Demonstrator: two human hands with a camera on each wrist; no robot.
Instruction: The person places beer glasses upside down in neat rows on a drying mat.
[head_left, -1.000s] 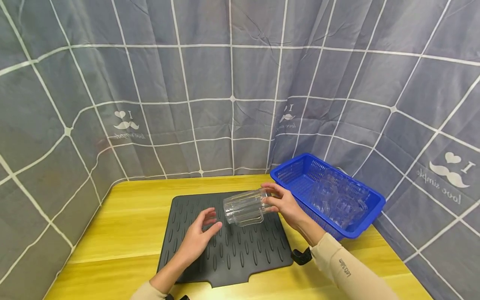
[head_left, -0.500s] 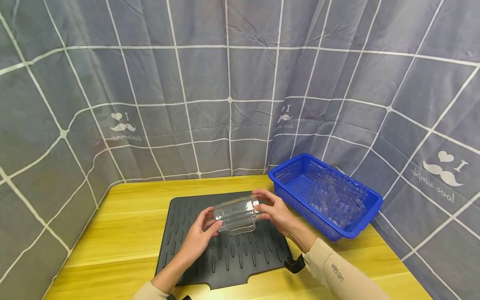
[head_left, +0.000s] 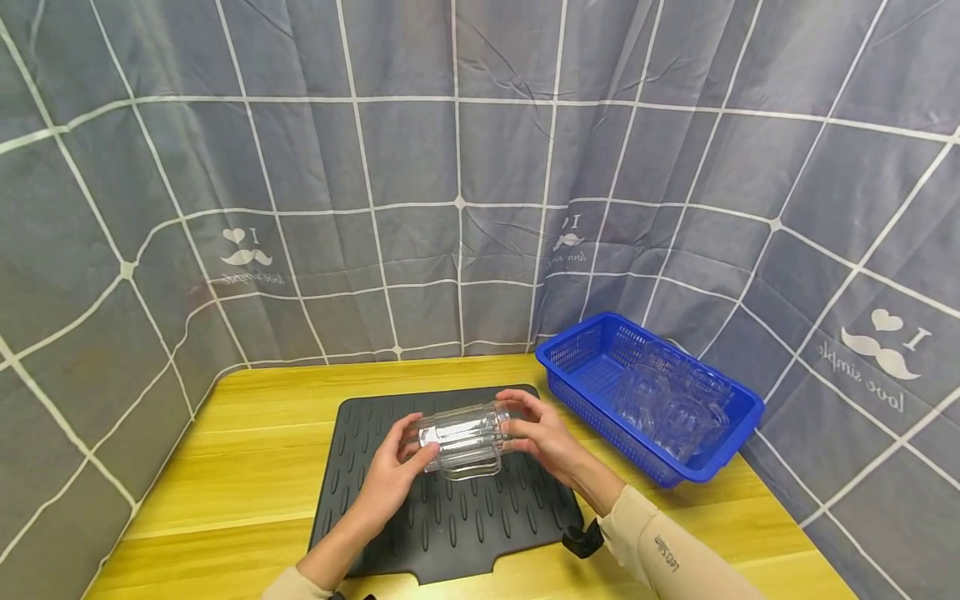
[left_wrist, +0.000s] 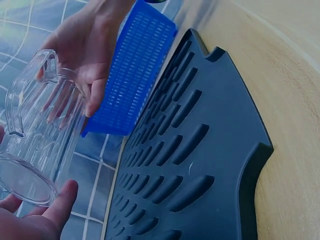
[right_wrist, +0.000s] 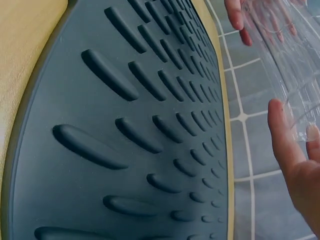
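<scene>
- Clear and colourless, the mug (head_left: 459, 427) lies on its side in the head view, held between two hands over a dark mat (head_left: 465, 521); bright white highlights run along its upper wall, and its squared handle (head_left: 474, 475) points toward the wearer.
- Left hand (head_left: 390, 471), same view: it grips one end, thumb on the near side and fingers behind. Right hand (head_left: 546, 435): its fingers curl round the other end.
- To the right, a blue basket (head_left: 592, 423) with perforated walls holds more transparent glassware (head_left: 667, 404), overlapping too much to count. Mat and basket sit on a yellow wood-grain table (head_left: 232, 475), before a grey curtain (head_left: 315, 167) with white lines.
- From the left wrist, the mug's wall shows long vertical flutes, with the right hand's fingers visible through it. Its handle forms a thick, angular loop; the end near the left hand shows a heavy oval edge. Mug and mat are apart.
- From the right wrist, only part of the mug shows, cut off by the frame: see-through, ridged and streaked with reflections, pinched by both hands at opposite ends beside the mat's raised oblong ribs.
</scene>
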